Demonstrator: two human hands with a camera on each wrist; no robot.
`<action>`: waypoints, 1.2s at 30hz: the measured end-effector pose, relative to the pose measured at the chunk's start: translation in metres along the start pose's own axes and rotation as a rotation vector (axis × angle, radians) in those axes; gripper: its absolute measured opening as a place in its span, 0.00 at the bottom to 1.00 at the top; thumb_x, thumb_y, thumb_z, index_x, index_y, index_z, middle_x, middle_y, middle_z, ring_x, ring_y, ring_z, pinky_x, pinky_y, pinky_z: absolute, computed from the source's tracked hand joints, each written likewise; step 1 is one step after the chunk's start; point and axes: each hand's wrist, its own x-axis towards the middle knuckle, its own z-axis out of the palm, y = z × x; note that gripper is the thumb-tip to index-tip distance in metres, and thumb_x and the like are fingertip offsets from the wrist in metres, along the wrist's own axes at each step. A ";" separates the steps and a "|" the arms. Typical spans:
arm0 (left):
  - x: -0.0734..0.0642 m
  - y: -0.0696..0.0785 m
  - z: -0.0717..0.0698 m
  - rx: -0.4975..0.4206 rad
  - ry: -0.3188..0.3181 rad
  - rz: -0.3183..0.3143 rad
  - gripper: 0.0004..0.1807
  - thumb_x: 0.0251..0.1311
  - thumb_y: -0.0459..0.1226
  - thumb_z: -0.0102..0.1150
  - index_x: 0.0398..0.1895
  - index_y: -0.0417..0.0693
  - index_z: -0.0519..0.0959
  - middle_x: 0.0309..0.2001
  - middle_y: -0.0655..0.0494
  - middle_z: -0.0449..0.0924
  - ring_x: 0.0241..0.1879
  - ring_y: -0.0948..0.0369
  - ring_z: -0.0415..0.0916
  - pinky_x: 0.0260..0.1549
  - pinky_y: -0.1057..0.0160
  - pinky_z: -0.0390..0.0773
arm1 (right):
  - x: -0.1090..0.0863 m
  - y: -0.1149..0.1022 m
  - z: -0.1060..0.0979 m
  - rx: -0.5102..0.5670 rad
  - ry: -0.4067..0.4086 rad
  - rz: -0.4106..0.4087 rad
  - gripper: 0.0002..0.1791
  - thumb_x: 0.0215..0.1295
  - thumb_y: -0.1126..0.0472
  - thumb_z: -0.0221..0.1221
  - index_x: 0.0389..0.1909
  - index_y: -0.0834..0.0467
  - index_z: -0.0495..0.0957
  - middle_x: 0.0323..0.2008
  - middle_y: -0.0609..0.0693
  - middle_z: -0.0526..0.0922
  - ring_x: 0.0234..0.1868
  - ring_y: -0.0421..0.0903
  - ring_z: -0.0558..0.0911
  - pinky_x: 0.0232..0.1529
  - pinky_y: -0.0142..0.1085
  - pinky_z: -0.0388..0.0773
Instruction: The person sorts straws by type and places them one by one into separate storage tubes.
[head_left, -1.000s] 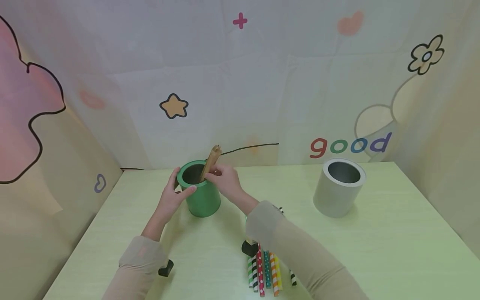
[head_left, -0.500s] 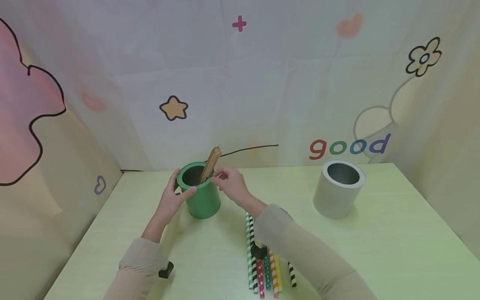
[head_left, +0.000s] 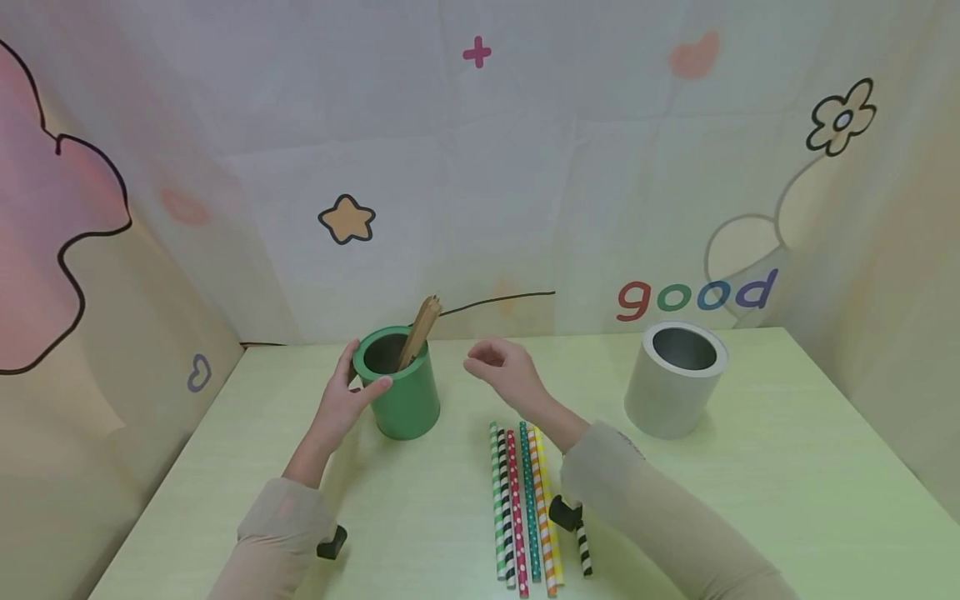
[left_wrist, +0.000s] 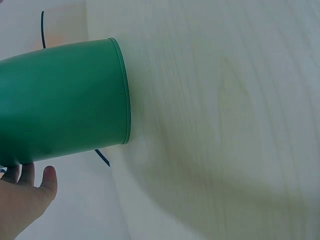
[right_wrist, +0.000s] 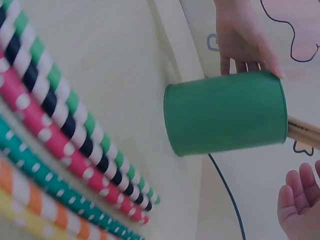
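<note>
A green pen holder point(head_left: 405, 404) stands upright at the back left of the table. My left hand point(head_left: 347, 398) holds it near the rim, thumb in front and fingers at the left side. Several wooden pencils point(head_left: 420, 333) lean in it together, their tops sticking out at the right; the lower parts are hidden inside. To the right of the holder, my right hand point(head_left: 510, 371) hovers above the table with nothing in it, fingers loosely curved. In the right wrist view, its fingers point(right_wrist: 295, 192) sit near the bundle, apart from it.
Striped and dotted paper straws point(head_left: 515, 508) lie side by side at the front middle; another black-and-white straw point(head_left: 584, 550) lies apart, partly under the right wrist's black camera point(head_left: 565, 513). A white holder point(head_left: 671, 400) stands at the back right. A printed curtain point(head_left: 480, 167) closes the back.
My right hand has let go of the pencils and moved right, away from the green pen holder. The pencils stay leaning in it. My left hand has kept its hold.
</note>
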 end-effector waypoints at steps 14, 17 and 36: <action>0.001 -0.001 0.000 0.006 0.004 -0.003 0.48 0.51 0.51 0.58 0.69 0.55 0.39 0.69 0.54 0.44 0.68 0.51 0.41 0.61 0.43 0.51 | -0.028 0.026 -0.058 -0.009 0.059 -0.023 0.14 0.58 0.58 0.56 0.41 0.62 0.74 0.40 0.57 0.77 0.39 0.44 0.74 0.41 0.33 0.73; 0.001 -0.001 0.000 0.003 0.003 -0.002 0.48 0.51 0.51 0.58 0.69 0.55 0.39 0.69 0.54 0.44 0.68 0.51 0.41 0.61 0.43 0.51 | -0.032 0.027 -0.067 -0.037 0.073 -0.037 0.15 0.59 0.57 0.56 0.42 0.63 0.74 0.40 0.57 0.77 0.40 0.45 0.74 0.42 0.33 0.72; 0.000 0.001 0.001 0.003 -0.004 -0.005 0.47 0.53 0.50 0.57 0.69 0.55 0.38 0.69 0.53 0.43 0.68 0.51 0.40 0.61 0.43 0.50 | -0.064 0.007 -0.140 -0.181 0.200 -0.190 0.19 0.57 0.63 0.57 0.49 0.65 0.69 0.40 0.31 0.72 0.43 0.30 0.70 0.42 0.18 0.69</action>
